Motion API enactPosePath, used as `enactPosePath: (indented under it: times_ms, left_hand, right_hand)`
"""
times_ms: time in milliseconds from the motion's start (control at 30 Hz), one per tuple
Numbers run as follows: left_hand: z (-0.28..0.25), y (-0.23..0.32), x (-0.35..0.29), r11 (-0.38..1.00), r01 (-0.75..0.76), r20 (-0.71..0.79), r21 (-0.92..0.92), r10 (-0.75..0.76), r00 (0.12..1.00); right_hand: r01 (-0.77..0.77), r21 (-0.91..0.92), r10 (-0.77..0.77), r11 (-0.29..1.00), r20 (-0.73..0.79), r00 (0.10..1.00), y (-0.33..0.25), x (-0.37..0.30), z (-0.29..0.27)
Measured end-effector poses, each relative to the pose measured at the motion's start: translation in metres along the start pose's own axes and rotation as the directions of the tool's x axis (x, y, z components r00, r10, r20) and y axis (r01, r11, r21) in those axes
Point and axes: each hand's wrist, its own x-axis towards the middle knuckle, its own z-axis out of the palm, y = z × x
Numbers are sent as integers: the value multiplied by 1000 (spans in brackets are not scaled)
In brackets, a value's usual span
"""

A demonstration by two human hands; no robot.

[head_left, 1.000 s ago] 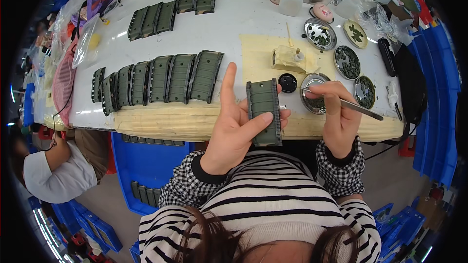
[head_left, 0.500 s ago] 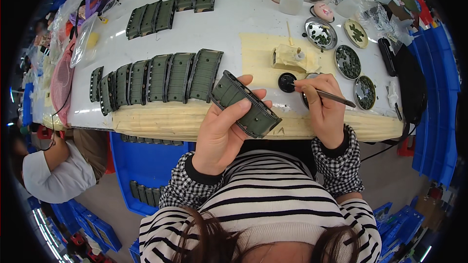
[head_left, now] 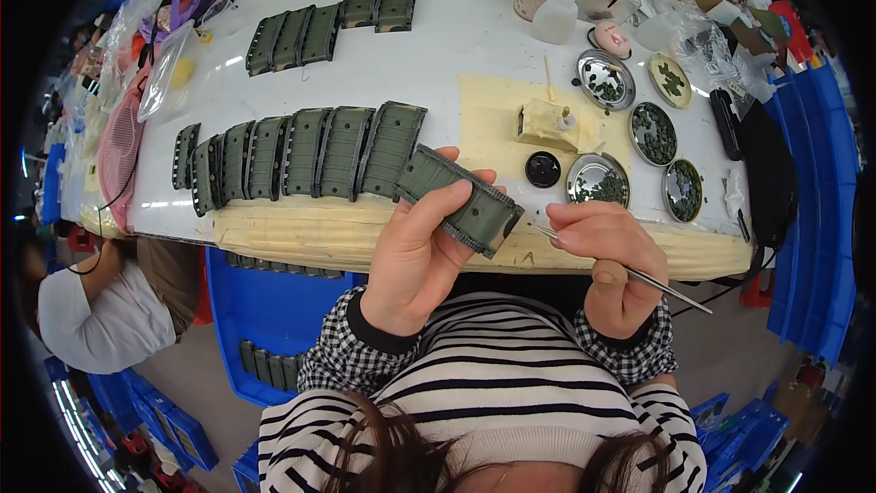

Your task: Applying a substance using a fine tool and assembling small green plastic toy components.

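Note:
My left hand [head_left: 415,265], thumb across the front, grips a dark green ribbed panel [head_left: 474,210] with a camouflage-patterned corner, tilted over the table's padded front edge. My right hand [head_left: 625,260] holds slim metal tweezers [head_left: 680,294] whose tip points at the panel's right end, a small gap apart from it. Whether the tip carries a tiny piece cannot be made out. Just beyond my hands lie a small round pot of black stuff [head_left: 543,170] and a shiny metal dish [head_left: 575,167] with small dark green pieces.
A row of similar panels [head_left: 306,151] stands left of my hands; more panels [head_left: 379,2] lie farther back. Several round dishes [head_left: 683,190] are at the right. A masking-taped block [head_left: 547,124] sits behind the pot. Below the table is a blue tray [head_left: 274,288].
My right hand has drawn the tweezers from the black pot toward me, near the panel, uncovering the metal dish. My left hand keeps hold of the panel, now turned slightly flatter.

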Motion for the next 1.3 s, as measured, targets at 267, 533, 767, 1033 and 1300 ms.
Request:
enactPosePath:
  times_ms: [267,533,767,1033,1300]
  left_hand:
    - [3,-3,-2,999,-1,-27,49,2,1000]
    - [1,-4,-1,999,5,-23,44,-4,1000]
    - [1,-3,-2,998,15,-32,55,-13,999]
    - [-1,-3,-2,999,29,-28,33,-28,999]
    - [-8,-7,1,995,75,13,-69,-74,997]
  right_hand:
    - [-90,18,89,996,65,994,-1,1,2]
    - [-79,-9,79,997,66,995,0,1,4]
    - [-70,-24,72,997,58,996,1,1,5]
    - [-11,-95,21,995,102,995,-1,1,5]
    - [47,-143,-29,989,125,992,-5,2,6]
